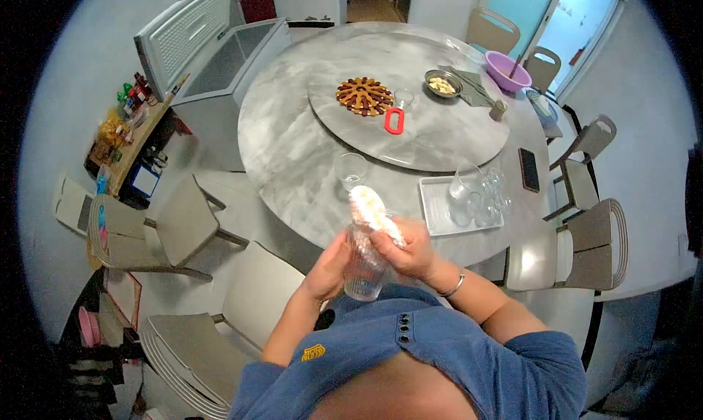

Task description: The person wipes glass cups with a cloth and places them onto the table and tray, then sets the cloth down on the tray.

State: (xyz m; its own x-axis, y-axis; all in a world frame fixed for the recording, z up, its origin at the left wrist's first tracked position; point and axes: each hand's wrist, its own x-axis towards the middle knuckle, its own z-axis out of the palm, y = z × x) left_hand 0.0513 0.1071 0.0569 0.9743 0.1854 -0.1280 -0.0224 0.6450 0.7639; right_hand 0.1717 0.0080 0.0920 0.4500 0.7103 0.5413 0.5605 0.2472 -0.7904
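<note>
Close to my body, my left hand (329, 268) wraps round a clear drinking glass (364, 285), its fingers partly hidden behind it. My right hand (407, 247) grips a white cloth (370, 209) with faint pinkish parts. The cloth bunches up over the glass's upper end, and some of it seems to be inside. Just beyond the hands, another clear glass (351, 174) stands on the marble-look round table (282, 131). Right of it lies a white tray (436, 213) with several clear glasses (480, 197).
On the turntable (439, 138) are a brown patterned trivet (364, 96), a red-handled item (394, 121) and a metal bowl (443, 84) with pale pieces. A phone (529, 169) and a purple basin (507, 71) lie farther right. Chairs (256, 295) surround the table; an open chest freezer (220, 72) stands left.
</note>
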